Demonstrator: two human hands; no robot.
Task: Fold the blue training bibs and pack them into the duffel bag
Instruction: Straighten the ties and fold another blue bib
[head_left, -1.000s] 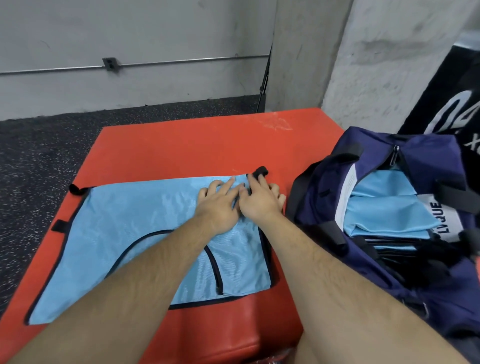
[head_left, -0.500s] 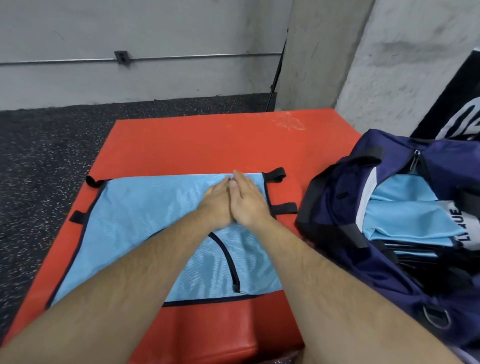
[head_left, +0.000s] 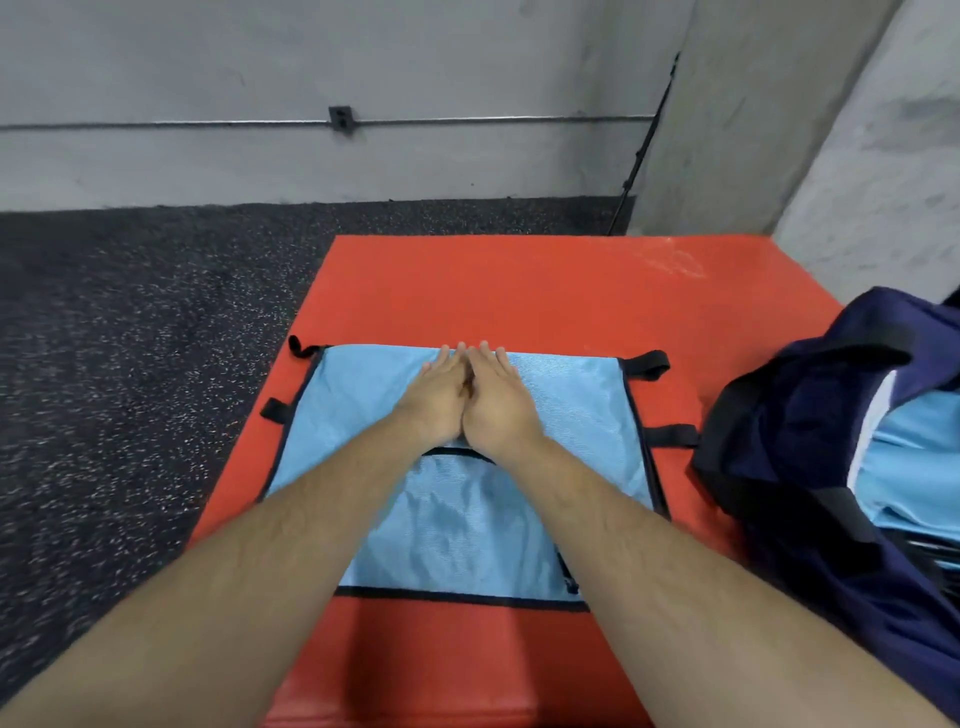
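Observation:
A light blue training bib (head_left: 467, 525) with black trim and black side straps lies flat on the red mat (head_left: 519, 291). My left hand (head_left: 436, 395) and my right hand (head_left: 498, 400) press side by side on the bib near its far edge, fingers straight and flat. At the right edge stands the open navy duffel bag (head_left: 810, 431), and folded blue bibs (head_left: 914, 462) show inside it.
The red mat lies on dark speckled rubber flooring (head_left: 130, 389), which stretches to the left. A grey concrete wall with a metal conduit (head_left: 467, 122) runs behind. A concrete pillar (head_left: 779, 114) rises at the back right, close to the mat.
Both hands slid left along the bib's far edge, from its right corner to the middle, staying flat and together. The view has turned left, so the bag is further right.

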